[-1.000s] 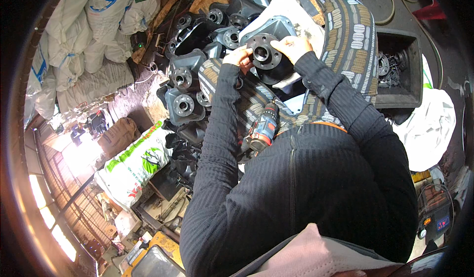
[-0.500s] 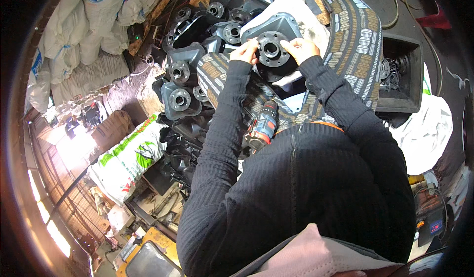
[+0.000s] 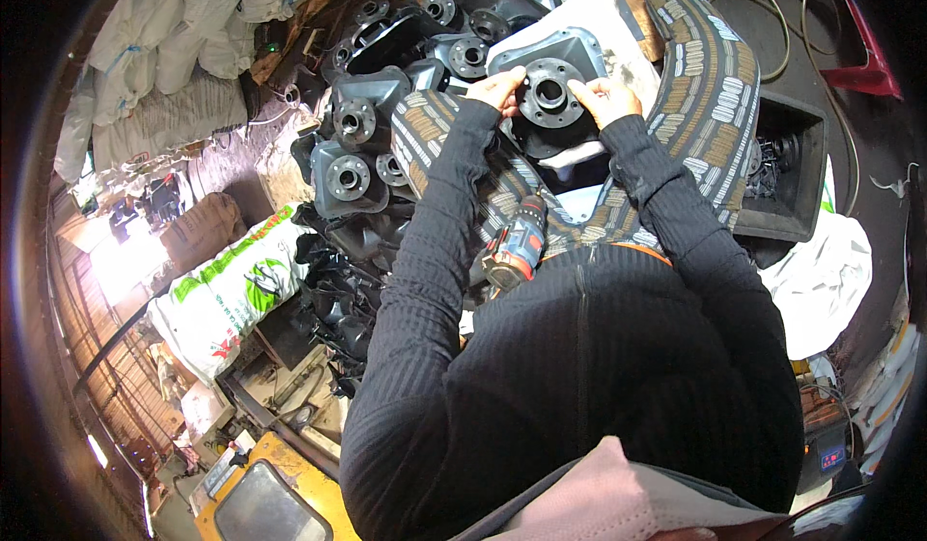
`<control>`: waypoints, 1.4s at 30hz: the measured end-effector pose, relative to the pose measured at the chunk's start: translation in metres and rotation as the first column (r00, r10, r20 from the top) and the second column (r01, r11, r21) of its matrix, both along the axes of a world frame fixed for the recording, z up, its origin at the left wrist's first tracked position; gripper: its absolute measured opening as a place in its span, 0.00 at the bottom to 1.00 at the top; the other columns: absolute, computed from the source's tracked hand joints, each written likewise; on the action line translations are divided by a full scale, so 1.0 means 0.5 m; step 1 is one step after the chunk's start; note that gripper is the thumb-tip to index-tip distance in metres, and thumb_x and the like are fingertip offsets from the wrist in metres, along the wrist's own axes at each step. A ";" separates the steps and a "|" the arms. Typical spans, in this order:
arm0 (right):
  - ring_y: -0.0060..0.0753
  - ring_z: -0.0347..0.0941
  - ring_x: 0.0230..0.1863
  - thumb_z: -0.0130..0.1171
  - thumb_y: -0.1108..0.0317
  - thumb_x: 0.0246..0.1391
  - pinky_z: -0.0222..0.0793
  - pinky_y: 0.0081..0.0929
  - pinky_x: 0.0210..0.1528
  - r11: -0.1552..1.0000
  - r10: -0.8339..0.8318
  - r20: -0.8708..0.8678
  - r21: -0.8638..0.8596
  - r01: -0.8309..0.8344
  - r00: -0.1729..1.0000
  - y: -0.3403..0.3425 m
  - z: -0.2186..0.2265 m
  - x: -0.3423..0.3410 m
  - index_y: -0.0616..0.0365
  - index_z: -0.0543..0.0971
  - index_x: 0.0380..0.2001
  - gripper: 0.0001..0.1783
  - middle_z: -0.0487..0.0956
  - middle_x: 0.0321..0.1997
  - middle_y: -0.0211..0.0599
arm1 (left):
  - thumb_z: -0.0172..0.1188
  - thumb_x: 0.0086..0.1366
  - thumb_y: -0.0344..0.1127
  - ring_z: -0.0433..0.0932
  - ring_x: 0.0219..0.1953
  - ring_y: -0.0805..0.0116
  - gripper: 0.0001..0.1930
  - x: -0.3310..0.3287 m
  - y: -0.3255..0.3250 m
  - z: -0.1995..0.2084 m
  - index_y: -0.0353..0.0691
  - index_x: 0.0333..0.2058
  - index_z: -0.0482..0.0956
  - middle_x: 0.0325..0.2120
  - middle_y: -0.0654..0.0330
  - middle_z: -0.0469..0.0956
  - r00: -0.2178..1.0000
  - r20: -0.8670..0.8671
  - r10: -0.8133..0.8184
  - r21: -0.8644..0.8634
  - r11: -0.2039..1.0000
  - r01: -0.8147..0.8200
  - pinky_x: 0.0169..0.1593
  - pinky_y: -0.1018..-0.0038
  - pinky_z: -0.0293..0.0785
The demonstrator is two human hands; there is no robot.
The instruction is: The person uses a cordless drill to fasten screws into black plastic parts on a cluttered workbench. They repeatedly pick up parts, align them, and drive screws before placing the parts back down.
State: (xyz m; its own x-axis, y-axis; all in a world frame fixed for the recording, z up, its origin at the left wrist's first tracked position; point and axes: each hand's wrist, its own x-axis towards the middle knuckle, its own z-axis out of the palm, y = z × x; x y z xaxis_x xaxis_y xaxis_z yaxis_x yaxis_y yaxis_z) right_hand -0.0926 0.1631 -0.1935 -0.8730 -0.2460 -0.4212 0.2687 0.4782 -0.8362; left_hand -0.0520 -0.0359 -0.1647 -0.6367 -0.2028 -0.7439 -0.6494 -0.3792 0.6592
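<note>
A black round flange [image 3: 551, 94] with a central hub and a ring of bolt holes sits on a dark, square-based housing [image 3: 560, 45] between my knees. My left hand [image 3: 499, 91] pinches the flange's left rim with bent fingers. On the opposite rim, my right hand [image 3: 607, 100] grips with thumb and fingers. Whether either hand also holds a small piece cannot be made out. A white cloth [image 3: 626, 34] lies under the housing. Across my lap rests a red and blue cordless drill [image 3: 516, 248], its chuck pointing away from me.
Several similar flanged housings [image 3: 346, 177] are piled to the left and beyond. At my right stands a black bin [image 3: 784, 208] holding small dark metal pieces. White sacks [image 3: 174, 29] fill the far left; a hose [image 3: 780, 20] runs along the floor at far right.
The view has shifted slightly, so the scene sits a little differently. Both hands stay at the flange's rim, with little change in their grip.
</note>
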 end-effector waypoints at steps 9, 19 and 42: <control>0.22 0.70 0.24 0.63 0.49 0.46 0.65 0.22 0.31 0.999 -0.015 -0.012 -0.034 0.015 1.000 -0.006 0.000 -0.003 0.60 0.81 0.25 0.21 0.77 0.20 0.31 | 0.63 0.57 0.42 0.68 0.19 0.83 0.14 0.004 -0.018 -0.022 0.42 0.38 0.79 0.20 0.72 0.71 0.991 -0.042 -0.125 -0.118 0.986 0.120 0.25 0.84 0.68; 0.26 0.74 0.28 0.62 0.46 0.45 0.68 0.24 0.34 0.999 0.054 0.011 -0.001 -0.054 0.998 -0.011 -0.008 -0.008 0.58 0.81 0.27 0.23 0.79 0.24 0.35 | 0.61 0.59 0.40 0.78 0.33 0.72 0.18 0.017 -0.030 0.016 0.38 0.45 0.74 0.36 0.60 0.78 0.995 0.010 -0.096 -0.052 0.994 0.096 0.35 0.77 0.75; 0.22 0.71 0.23 0.62 0.49 0.46 0.67 0.22 0.30 1.000 0.021 0.008 0.005 -0.021 1.000 0.001 0.002 -0.008 0.58 0.80 0.25 0.20 0.77 0.20 0.31 | 0.66 0.50 0.33 0.77 0.40 0.63 0.20 0.182 -0.056 0.372 0.39 0.44 0.74 0.38 0.57 0.77 0.620 0.186 -0.762 -0.908 0.108 0.405 0.44 0.69 0.74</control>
State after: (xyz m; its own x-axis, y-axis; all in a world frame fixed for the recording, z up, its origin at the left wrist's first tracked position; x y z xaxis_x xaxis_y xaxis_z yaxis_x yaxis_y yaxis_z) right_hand -0.0967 0.1635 -0.1923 -0.8644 -0.2623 -0.4290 0.2648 0.4876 -0.8319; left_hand 0.0391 -0.0638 0.0212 -0.9767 -0.0120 -0.2141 -0.1140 0.8748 0.4709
